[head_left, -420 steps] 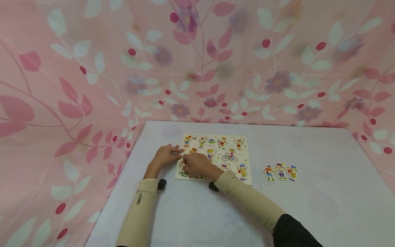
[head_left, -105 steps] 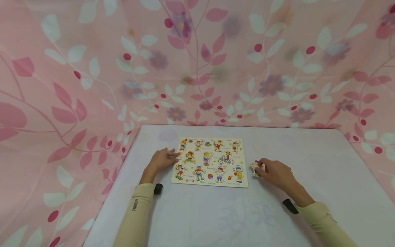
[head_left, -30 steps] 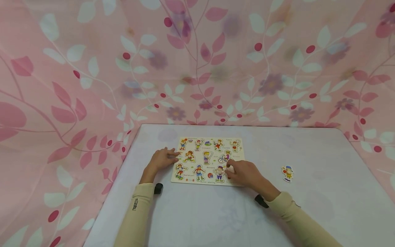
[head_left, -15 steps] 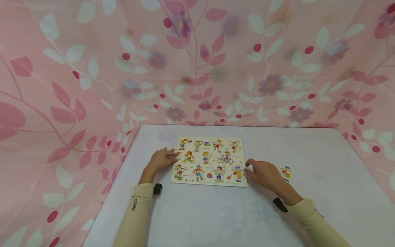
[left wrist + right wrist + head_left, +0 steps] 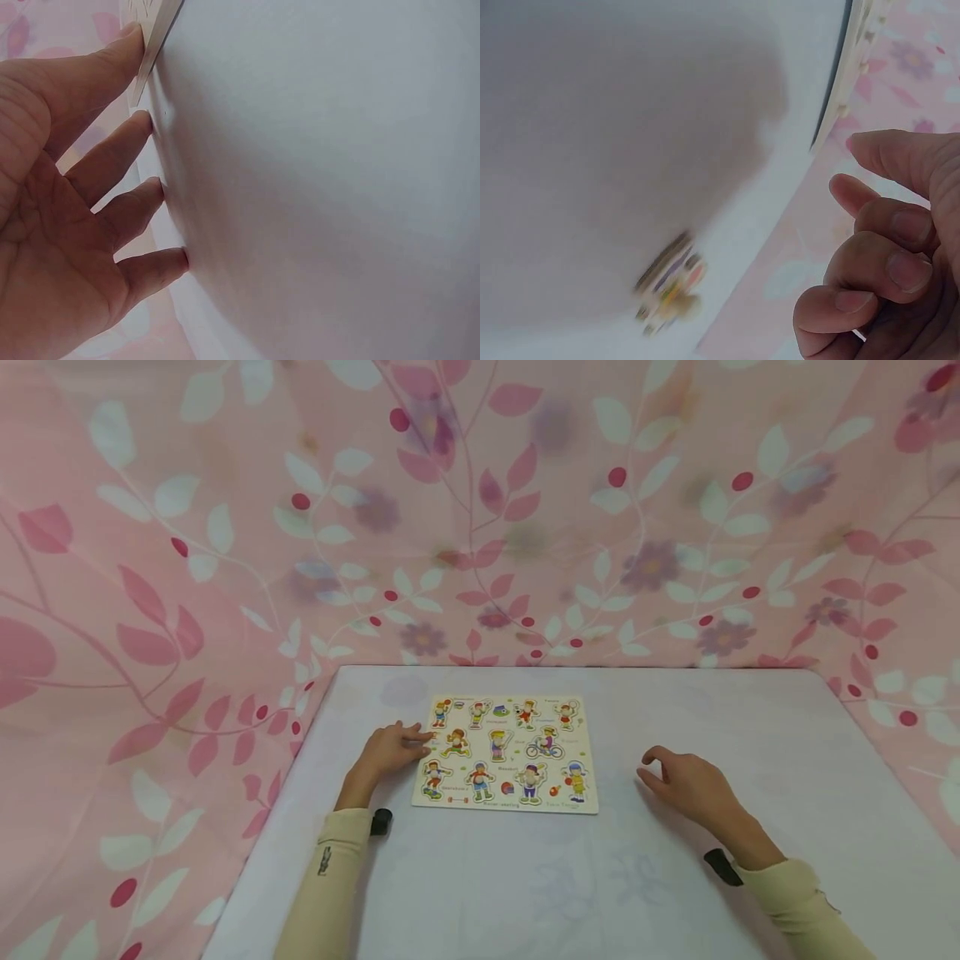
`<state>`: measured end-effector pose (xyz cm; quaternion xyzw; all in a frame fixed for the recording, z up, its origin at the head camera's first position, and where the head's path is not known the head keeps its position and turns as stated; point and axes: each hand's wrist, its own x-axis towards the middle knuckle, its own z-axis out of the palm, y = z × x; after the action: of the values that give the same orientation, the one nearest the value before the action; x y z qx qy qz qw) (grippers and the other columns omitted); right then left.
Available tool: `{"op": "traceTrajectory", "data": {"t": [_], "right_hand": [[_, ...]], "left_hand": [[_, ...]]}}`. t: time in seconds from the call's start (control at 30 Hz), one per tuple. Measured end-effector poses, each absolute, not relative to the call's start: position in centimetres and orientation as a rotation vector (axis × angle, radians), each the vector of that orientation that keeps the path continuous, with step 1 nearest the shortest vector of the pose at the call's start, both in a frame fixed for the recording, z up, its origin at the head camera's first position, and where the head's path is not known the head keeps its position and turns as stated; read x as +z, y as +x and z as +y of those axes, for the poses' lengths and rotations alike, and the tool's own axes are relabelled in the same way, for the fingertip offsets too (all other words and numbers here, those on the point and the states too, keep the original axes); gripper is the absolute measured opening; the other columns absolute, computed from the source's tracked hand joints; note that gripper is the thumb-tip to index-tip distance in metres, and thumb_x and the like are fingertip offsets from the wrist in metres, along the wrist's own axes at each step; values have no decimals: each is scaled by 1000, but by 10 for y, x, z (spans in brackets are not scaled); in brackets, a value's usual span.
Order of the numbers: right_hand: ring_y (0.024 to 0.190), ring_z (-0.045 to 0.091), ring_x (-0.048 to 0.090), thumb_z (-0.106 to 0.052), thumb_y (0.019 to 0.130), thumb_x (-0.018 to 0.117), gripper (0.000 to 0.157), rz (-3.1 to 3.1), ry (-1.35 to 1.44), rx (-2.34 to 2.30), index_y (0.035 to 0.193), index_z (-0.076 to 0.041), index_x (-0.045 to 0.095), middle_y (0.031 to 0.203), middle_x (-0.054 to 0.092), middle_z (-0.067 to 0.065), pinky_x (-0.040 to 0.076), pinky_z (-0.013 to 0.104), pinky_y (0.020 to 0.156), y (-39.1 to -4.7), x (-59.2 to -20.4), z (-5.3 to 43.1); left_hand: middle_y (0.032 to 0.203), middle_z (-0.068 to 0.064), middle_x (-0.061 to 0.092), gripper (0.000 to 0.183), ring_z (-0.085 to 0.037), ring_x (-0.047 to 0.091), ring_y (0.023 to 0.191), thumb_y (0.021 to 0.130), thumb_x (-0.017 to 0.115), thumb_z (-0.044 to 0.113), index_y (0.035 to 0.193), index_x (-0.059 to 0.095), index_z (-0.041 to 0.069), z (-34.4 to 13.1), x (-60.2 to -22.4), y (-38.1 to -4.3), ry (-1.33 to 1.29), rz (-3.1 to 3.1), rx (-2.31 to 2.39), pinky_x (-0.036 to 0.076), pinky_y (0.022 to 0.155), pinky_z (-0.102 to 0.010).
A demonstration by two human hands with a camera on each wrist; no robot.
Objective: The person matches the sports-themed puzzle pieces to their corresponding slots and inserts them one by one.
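The puzzle board (image 5: pixel 478 756) lies flat on the table, covered with pictures of children at sports. My left hand (image 5: pixel 386 750) is at its left edge. In the left wrist view the thumb meets the rim of the board (image 5: pixel 159 45) while the other fingertips rest on the table. My right hand (image 5: pixel 690 787) hovers to the right of the board, holding nothing. Its fingers are loosely bent, with thumb and index finger apart. A loose figure-shaped puzzle piece (image 5: pixel 671 289), blurred in the right wrist view, lies on the table; in the head view the right hand hides it.
A white cloth covers the table (image 5: pixel 495 893). Behind and to the left hangs a pink floral curtain (image 5: pixel 480 510). A dark wrist camera (image 5: pixel 381 822) shows at the left sleeve, another wrist camera (image 5: pixel 723 867) at the right.
The right hand moved the piece with the purple cap from the right onto the board's lower row, let go and drew back right over the last loose piece. The left hand stays at the edge.
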<state>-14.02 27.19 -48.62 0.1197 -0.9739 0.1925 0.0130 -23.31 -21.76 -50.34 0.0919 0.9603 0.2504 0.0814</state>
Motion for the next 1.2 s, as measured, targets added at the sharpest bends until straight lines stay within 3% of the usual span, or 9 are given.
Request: {"op": "traceTrajectory", "data": {"t": [0.23,0.53,0.8,1.2], "right_hand": [[49,12,40,-24,93,68,22,-3033,345,627,106,-7,65,60,45,-4,35,29,45,-136,-491,295],[59,14,49,-24,93,67,21,-3089,278,606,103,-5,64,72,60,-2,42,31,51,-131,-497,318],[54,14,42,-25,93,67,24,-3086,230,631,106,-4,64,63,47,-4,35,30,46,-126,-502,331],[57,15,45,-28,96,63,27,-3133,191,612,109,-5,62,70,52,-2,36,32,46,-128,-501,343]], "left_hand": [[141,-7,53,36,-43,30,141,90,73,32,124,71,18,-218,-502,-233,273,2867,736,21,114,-57],[141,-7,53,37,-42,30,141,90,72,33,124,71,19,-220,-504,-234,282,2863,752,21,114,-57],[139,-6,54,37,-43,32,140,89,73,32,123,72,19,-219,-504,-234,288,2878,750,24,113,-56],[138,-7,56,37,-44,33,139,88,75,32,123,72,19,-219,-504,-233,296,2887,762,27,112,-56]]}}
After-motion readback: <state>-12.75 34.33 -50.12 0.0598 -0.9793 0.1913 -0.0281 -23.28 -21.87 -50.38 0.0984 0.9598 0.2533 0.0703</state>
